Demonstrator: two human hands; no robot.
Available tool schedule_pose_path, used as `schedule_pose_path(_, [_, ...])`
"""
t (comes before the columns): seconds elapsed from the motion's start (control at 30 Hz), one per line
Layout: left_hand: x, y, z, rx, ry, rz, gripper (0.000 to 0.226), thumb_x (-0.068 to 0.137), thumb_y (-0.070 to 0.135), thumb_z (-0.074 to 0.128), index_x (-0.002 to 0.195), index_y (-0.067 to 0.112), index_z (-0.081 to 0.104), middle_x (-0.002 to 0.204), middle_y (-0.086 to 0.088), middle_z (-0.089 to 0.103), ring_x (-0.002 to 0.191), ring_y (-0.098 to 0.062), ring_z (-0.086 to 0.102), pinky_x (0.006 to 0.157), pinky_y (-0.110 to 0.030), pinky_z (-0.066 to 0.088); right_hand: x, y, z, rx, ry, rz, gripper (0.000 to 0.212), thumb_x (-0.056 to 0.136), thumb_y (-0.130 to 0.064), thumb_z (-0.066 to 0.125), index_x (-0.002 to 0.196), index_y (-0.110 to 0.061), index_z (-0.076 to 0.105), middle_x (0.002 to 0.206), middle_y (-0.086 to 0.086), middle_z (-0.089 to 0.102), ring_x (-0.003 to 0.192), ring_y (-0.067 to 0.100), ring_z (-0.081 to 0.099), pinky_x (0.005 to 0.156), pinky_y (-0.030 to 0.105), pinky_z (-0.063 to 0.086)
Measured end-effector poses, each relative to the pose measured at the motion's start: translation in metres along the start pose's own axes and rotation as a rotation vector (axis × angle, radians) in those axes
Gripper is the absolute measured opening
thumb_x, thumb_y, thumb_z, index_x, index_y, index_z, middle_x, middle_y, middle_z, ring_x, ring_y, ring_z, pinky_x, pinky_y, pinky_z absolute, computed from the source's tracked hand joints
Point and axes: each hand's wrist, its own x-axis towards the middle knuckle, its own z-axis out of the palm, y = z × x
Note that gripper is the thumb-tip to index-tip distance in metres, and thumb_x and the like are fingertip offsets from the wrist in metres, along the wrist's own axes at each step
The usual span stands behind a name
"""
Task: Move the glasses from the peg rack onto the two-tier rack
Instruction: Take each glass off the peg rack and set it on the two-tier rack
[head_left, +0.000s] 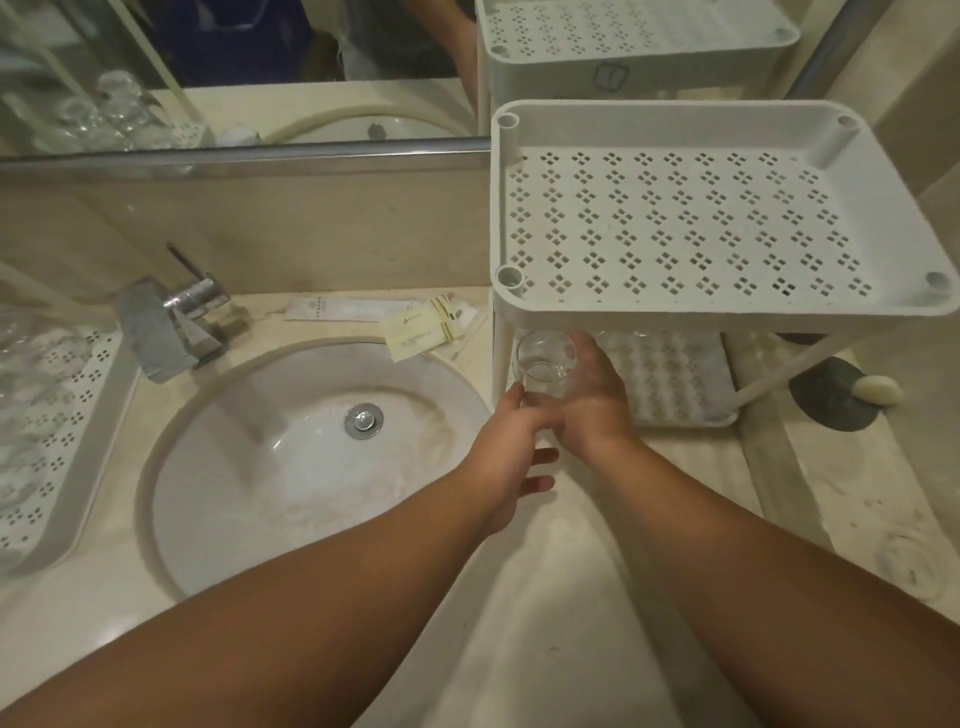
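Note:
A clear drinking glass (545, 366) lies tilted at the front left corner of the two-tier rack's lower shelf (675, 384). My right hand (592, 400) grips it from the right side. My left hand (511, 452) is just below and left of it, thumb near the glass base, fingers loosely spread. The white perforated upper shelf (691, 223) has nothing on it. At the far left stands the peg rack (67, 395), where blurred clear glasses (26, 374) show at the frame's edge.
A round white sink (311, 452) with a chrome faucet (171, 322) lies between the two racks. Paper sachets (421, 327) rest behind the basin. A soap bar on a dark dish (836, 395) sits right of the rack. A mirror runs along the back.

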Motion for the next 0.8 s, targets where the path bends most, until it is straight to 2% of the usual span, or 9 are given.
schedule_pose_path(0.07, [0.004, 0.0, 0.0, 0.005, -0.011, -0.012, 0.106, 0.06, 0.031, 0.061, 0.155, 0.047, 0.017, 0.142, 0.005, 0.05, 0.1, -0.022, 0.065, 0.07, -0.033, 0.054, 0.005, -0.001, 0.003, -0.035, -0.003, 0.008, 0.073, 0.072, -0.036, 0.082, 0.133, -0.026, 0.044, 0.131, -0.004, 0.053, 0.118, 0.017, 0.053, 0.089, 0.026, 0.043])
schedule_pose_path(0.17, [0.011, 0.003, 0.001, 0.003, -0.017, -0.015, 0.1, 0.064, 0.03, 0.062, 0.153, 0.045, 0.022, 0.132, 0.001, 0.055, 0.089, -0.021, 0.064, 0.068, -0.033, 0.054, 0.01, 0.0, 0.005, -0.057, -0.025, 0.018, 0.069, 0.07, -0.042, 0.082, 0.127, -0.026, 0.045, 0.131, -0.006, 0.054, 0.113, 0.016, 0.054, 0.082, 0.023, 0.039])
schedule_pose_path(0.3, [0.019, 0.006, 0.002, 0.011, -0.002, -0.014, 0.1, 0.065, 0.028, 0.061, 0.154, 0.045, 0.019, 0.11, -0.002, 0.058, 0.079, -0.021, 0.061, 0.066, -0.033, 0.052, 0.015, 0.0, 0.007, -0.025, -0.017, 0.008, 0.065, 0.07, -0.042, 0.082, 0.121, -0.025, 0.047, 0.111, -0.01, 0.054, 0.095, 0.01, 0.051, 0.062, 0.004, 0.033])
schedule_pose_path(0.37, [0.023, 0.006, 0.003, 0.022, 0.007, -0.01, 0.104, 0.065, 0.029, 0.061, 0.155, 0.046, 0.013, 0.111, -0.004, 0.059, 0.08, -0.022, 0.061, 0.069, -0.035, 0.051, 0.019, -0.001, 0.009, -0.034, -0.007, 0.0, 0.067, 0.071, -0.041, 0.082, 0.125, -0.022, 0.049, 0.115, -0.008, 0.056, 0.102, 0.012, 0.052, 0.074, 0.006, 0.033])
schedule_pose_path(0.43, [0.026, 0.006, 0.005, 0.04, 0.014, -0.004, 0.104, 0.065, 0.031, 0.06, 0.155, 0.046, 0.009, 0.112, -0.005, 0.06, 0.081, -0.023, 0.061, 0.07, -0.037, 0.051, 0.022, -0.001, 0.011, -0.038, -0.017, 0.003, 0.071, 0.072, -0.039, 0.082, 0.131, -0.018, 0.047, 0.13, -0.001, 0.056, 0.119, 0.018, 0.052, 0.09, 0.015, 0.033])
schedule_pose_path(0.6, [0.029, 0.005, 0.009, 0.08, 0.031, 0.009, 0.107, 0.066, 0.036, 0.059, 0.156, 0.043, 0.002, 0.129, -0.006, 0.06, 0.091, -0.026, 0.067, 0.073, -0.038, 0.053, 0.022, -0.003, 0.012, -0.035, -0.041, 0.002, 0.075, 0.075, -0.035, 0.081, 0.136, -0.017, 0.042, 0.138, 0.003, 0.053, 0.127, 0.023, 0.05, 0.094, 0.017, 0.031])
schedule_pose_path(0.67, [0.028, 0.005, 0.009, 0.087, 0.04, 0.008, 0.097, 0.066, 0.037, 0.058, 0.151, 0.045, 0.013, 0.126, -0.006, 0.061, 0.094, -0.027, 0.068, 0.075, -0.039, 0.054, 0.023, -0.006, 0.012, -0.026, -0.058, 0.005, 0.079, 0.075, -0.033, 0.081, 0.139, -0.017, 0.037, 0.142, 0.004, 0.05, 0.13, 0.024, 0.048, 0.095, 0.019, 0.032])
schedule_pose_path(0.73, [0.028, 0.006, 0.008, 0.069, 0.041, -0.001, 0.072, 0.066, 0.037, 0.058, 0.13, 0.046, 0.027, 0.121, -0.007, 0.061, 0.09, -0.026, 0.066, 0.074, -0.039, 0.053, 0.023, -0.008, 0.012, -0.034, -0.072, 0.002, 0.079, 0.075, -0.032, 0.079, 0.139, -0.017, 0.035, 0.142, 0.004, 0.05, 0.129, 0.025, 0.048, 0.096, 0.022, 0.034])
schedule_pose_path(0.8, [0.028, 0.007, 0.007, 0.051, 0.031, -0.009, 0.057, 0.066, 0.036, 0.058, 0.116, 0.042, 0.031, 0.117, -0.007, 0.061, 0.087, -0.024, 0.064, 0.073, -0.038, 0.052, 0.024, -0.01, 0.011, -0.036, -0.077, 0.006, 0.075, 0.076, -0.029, 0.078, 0.137, -0.019, 0.036, 0.137, 0.006, 0.053, 0.123, 0.027, 0.053, 0.092, 0.024, 0.038])
